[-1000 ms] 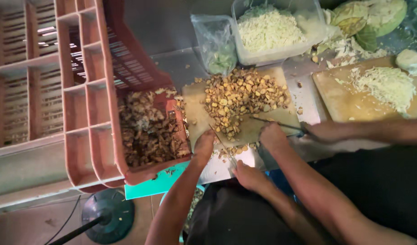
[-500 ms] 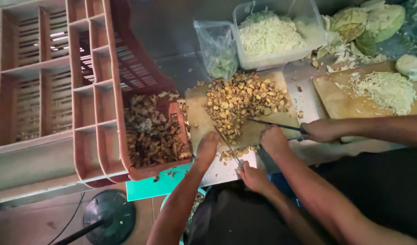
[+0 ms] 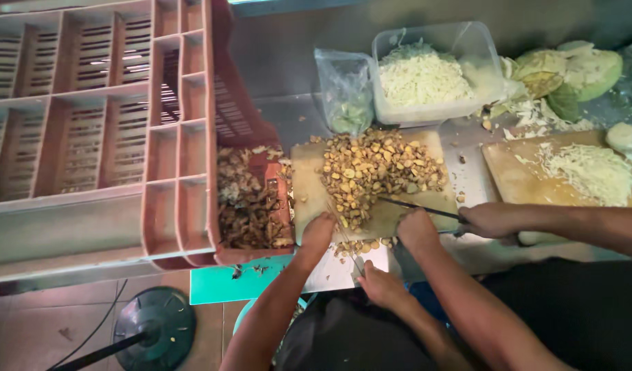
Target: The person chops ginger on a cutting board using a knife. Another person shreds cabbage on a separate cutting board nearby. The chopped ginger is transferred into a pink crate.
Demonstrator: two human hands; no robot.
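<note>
Resting left hand (image 3: 317, 232), fingers pressed together, against chopped pieces (image 3: 381, 172) heaped mid-frame on board (image 3: 303, 189). Curling right hand (image 3: 416, 230) at board's lower edge; grip impossible to tell. Judging pieces light, loose, crumbly, prone to spilling: best scooping from beneath with cupped palms.

Single head-worn view, steeply downward and near, over cutting board (image 3: 309, 185) and crate (image 3: 185, 137).

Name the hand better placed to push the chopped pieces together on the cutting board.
Left, probably. The left hand rests at the near edge of the cutting board, beside the chopped pieces, with nothing visibly in it. The right hand sits off the board, seemingly gripping a thin knife.
</note>
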